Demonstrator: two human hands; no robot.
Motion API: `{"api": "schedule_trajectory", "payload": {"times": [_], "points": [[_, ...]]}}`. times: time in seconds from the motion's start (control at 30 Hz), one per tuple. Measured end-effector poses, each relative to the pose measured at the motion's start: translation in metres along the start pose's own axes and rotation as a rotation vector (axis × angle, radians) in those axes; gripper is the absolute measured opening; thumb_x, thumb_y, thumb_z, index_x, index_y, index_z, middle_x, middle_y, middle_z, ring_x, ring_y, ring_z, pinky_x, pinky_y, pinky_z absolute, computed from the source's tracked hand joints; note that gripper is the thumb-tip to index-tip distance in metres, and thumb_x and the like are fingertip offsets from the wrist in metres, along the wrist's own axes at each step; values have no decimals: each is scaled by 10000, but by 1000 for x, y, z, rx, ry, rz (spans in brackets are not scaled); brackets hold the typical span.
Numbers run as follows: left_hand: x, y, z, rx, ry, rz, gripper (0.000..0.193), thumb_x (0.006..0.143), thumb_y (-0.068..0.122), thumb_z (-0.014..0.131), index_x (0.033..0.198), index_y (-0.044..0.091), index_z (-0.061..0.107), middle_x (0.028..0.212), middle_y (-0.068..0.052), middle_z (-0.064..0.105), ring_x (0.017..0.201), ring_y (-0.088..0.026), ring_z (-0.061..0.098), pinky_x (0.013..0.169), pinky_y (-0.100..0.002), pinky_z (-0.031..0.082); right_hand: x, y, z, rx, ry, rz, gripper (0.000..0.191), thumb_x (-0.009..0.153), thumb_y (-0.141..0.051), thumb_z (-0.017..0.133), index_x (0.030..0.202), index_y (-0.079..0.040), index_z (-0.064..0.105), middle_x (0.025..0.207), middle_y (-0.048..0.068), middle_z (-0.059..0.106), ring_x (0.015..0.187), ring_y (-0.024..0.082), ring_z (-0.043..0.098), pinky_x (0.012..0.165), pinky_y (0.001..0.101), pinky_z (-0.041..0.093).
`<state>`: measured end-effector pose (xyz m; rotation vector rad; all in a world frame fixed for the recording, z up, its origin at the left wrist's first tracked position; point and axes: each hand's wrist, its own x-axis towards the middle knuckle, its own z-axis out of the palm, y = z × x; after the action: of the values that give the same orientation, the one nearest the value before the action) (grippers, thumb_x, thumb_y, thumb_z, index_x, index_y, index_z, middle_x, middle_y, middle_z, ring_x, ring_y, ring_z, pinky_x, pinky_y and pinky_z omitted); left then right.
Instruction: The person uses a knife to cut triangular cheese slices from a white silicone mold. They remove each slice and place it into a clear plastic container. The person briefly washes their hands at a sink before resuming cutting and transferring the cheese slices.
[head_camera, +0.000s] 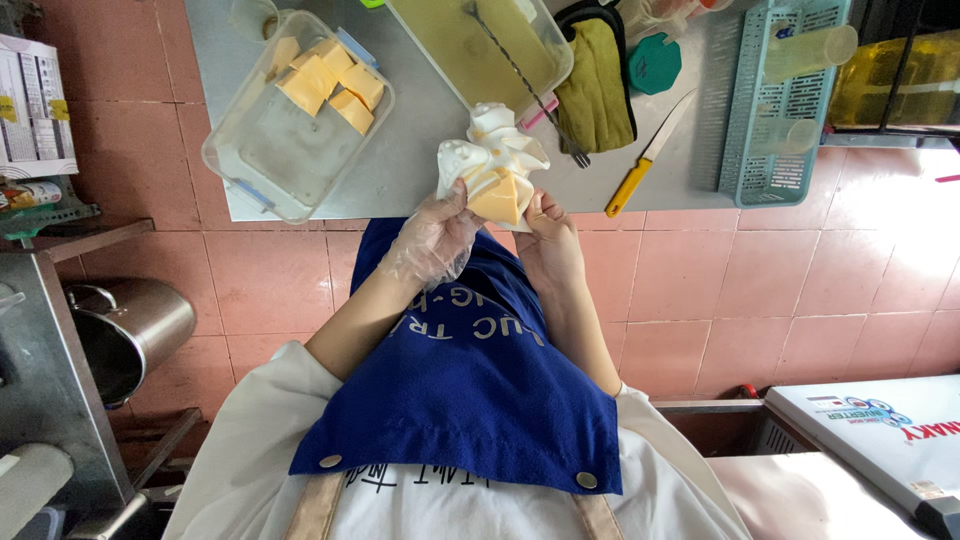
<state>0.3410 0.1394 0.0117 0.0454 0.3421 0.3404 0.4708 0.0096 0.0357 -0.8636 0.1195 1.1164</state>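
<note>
Below our chin hangs the blue apron. Our gloved left hand and bare right hand both grip the white wrapper around an orange cheese block at the table edge. We should peel slowly, supporting the block underneath. Both sets of fingertips are hidden behind the wrapper.

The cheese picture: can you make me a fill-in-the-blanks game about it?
1. The left hand wears a clear plastic ____.
2. The right hand is ____, with nothing covering it.
3. Both hands hold a white wrapper with a ____ cheese piece inside.
4. The knife on the table has a ____ handle.

Missing words: glove; bare; yellow; yellow
</note>
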Motion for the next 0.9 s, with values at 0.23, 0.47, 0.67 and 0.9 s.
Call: {"api": "schedule_trajectory", "payload": {"times": [0.23, 0.47, 0.67, 0.9], "points": [[3, 1, 9, 39, 115, 12, 448, 1068, 211, 562, 1428, -42, 477, 1364, -144, 624, 1272, -239, 617, 1129, -423, 486, 2, 2, 2, -30, 27, -4, 283, 1099, -157, 488, 1257, 53, 591, 1249, 131, 668, 1168, 191, 628, 1083, 349, 471], [18, 0, 3, 16, 168, 25, 433, 1077, 201, 553, 1401, -77, 480, 1318, -173, 645, 1205, -243, 662, 1055, -385, 551, 7, -2, 9, -56, -1, -22, 270, 1114, -136, 473, 1272, 58, 574, 1275, 138, 653, 1188, 199, 627, 1103, 363, 473], [18, 14, -6, 21, 332, 24, 422, 1065, 215, 539, 1379, -62, 484, 1259, -170, 663, 1123, -238, 694, 965, -352, 595, 12, 15, 23, -83, 41, -19, 246, 1109, -124, 459, 1275, 28, 557, 1290, 133, 631, 1210, 197, 616, 1103, 366, 469], [6, 46, -22, -121, 274, -6, 440, 1027, 203, 578, 1380, -42, 484, 1287, -168, 636, 1162, -260, 677, 992, -397, 597, 32, 54, 38, -221, 8, -134, 227, 1119, -143, 433, 1238, 6, 556, 1239, 101, 629, 1178, 166, 608, 1095, 339, 472]]}}
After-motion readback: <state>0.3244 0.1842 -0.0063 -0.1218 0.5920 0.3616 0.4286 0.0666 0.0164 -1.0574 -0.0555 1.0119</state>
